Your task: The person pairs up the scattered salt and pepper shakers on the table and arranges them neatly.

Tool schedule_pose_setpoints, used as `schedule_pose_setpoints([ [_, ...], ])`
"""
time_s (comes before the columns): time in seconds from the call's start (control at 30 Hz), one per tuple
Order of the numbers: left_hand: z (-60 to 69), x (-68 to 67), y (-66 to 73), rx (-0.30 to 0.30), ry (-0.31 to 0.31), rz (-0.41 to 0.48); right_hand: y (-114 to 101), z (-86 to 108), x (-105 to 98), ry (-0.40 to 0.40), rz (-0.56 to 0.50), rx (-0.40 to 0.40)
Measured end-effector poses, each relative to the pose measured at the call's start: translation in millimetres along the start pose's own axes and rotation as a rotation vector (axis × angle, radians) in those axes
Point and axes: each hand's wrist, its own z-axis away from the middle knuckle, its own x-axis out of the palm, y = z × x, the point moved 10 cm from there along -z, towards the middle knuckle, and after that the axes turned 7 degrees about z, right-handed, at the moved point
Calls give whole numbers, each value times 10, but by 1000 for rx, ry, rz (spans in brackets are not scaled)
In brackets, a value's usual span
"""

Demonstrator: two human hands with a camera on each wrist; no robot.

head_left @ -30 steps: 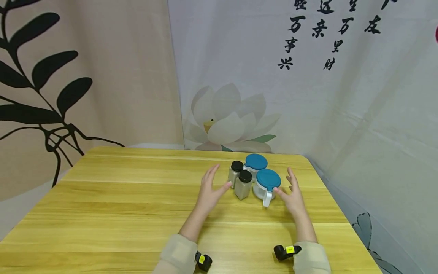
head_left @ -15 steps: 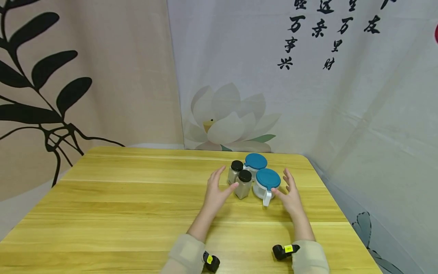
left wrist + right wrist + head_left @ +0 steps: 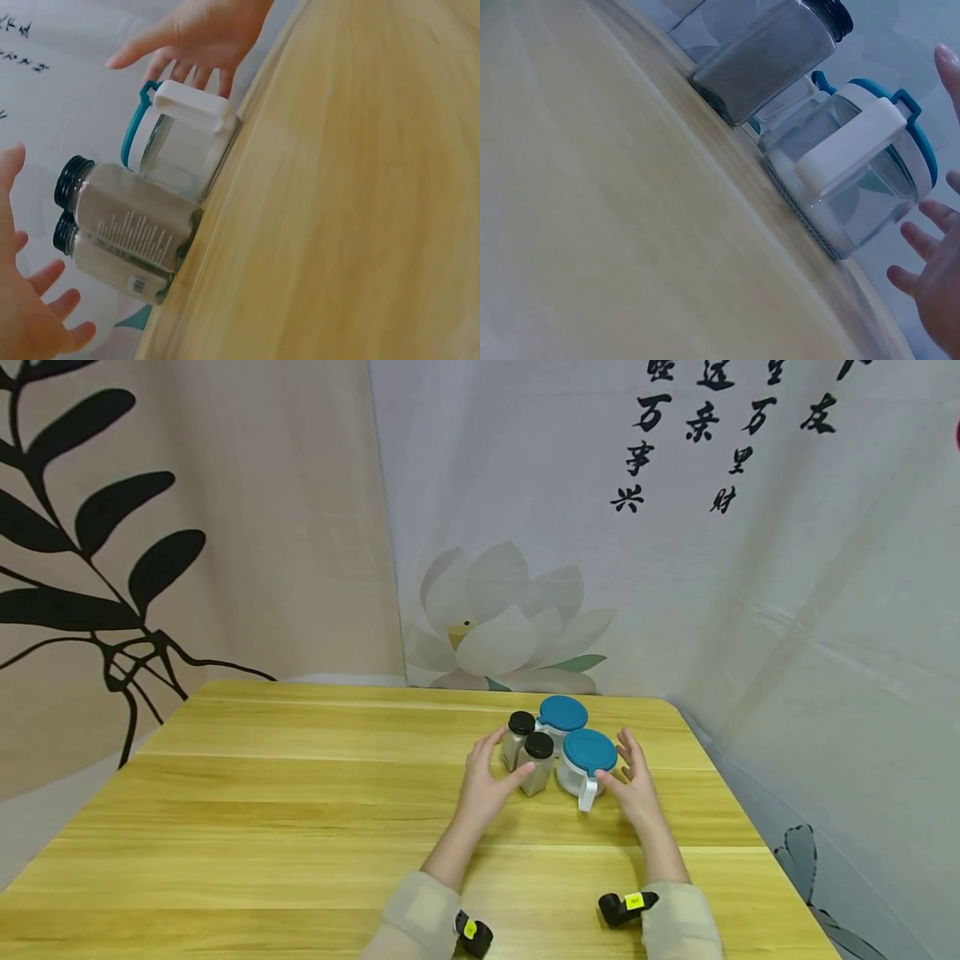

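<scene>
Two clear jars with black screw caps, a front one (image 3: pixel 536 774) and a rear one (image 3: pixel 513 747), stand upright side by side, filled with something greyish-beige. To their right are two glass seasoning pots with blue lids and white handles, one nearer (image 3: pixel 589 749) and one behind (image 3: pixel 563 712). My left hand (image 3: pixel 483 787) is just left of the capped jars, fingers spread, thumb close to the front jar (image 3: pixel 135 214); contact cannot be told. Right of the nearer pot (image 3: pixel 855 172), my right hand (image 3: pixel 636 787) spreads its fingers, holding nothing; its thumb is by the handle.
The group stands on a yellow wooden table (image 3: pixel 262 810), toward its back right. A cloth backdrop (image 3: pixel 510 485) with a lotus print and dark writing hangs behind the table. Each wrist wears a black camera (image 3: pixel 622 908).
My left hand has moved right, closer to the black-capped jars. My right hand has shifted slightly left toward the nearer blue-lidded pot. The jars and pots stay in place.
</scene>
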Motion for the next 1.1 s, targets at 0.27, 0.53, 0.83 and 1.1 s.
schedule_pose_setpoints([
  [0.27, 11, 47, 13, -2, 1, -22, 48, -15, 26, -21, -20, 8],
  [0.53, 26, 90, -10, -18, 9, -20, 282, -100, 63, -46, -73, 10],
  [0.83, 32, 153, -7, -5, 7, -25, 466, -164, 100, -36, -109, -23],
  [1.1, 26, 212, 13, -5, 5, -28, 287, -116, 120, -72, -156, -1],
])
